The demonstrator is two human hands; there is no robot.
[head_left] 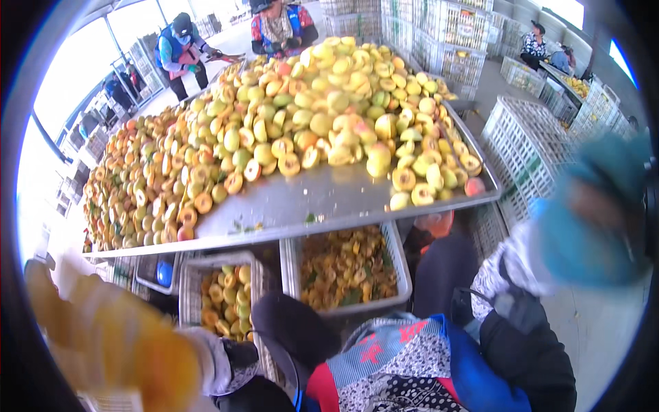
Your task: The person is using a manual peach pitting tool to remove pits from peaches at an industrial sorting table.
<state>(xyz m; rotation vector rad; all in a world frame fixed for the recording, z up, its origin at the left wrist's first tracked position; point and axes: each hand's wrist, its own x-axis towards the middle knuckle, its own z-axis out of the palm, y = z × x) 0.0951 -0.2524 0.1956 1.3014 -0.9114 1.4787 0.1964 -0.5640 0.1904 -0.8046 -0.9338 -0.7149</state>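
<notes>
My left hand [117, 333], in a yellow glove, is raised at the left, over the floor beside the table. My right hand [596, 213], in a teal glove, is up at the far right, well apart from the fruit. Motion smears both hands, so neither their fingers nor anything in them can be made out. A large heap of peaches [295, 117], many of them halved, covers most of the metal table [288, 199] before me. Near my knees stand a crate [189, 275] of peach halves and a grey bin [292, 275] of brownish fruit scraps.
Two co-workers [180, 51] [281, 31] stand beyond the heap. Stacked plastic crates [439, 41] rise behind it, and another crate stack [525, 144] stands right of the table. More people [534, 47] sit at the back right. A blue round object [164, 273] lies under the table's left part.
</notes>
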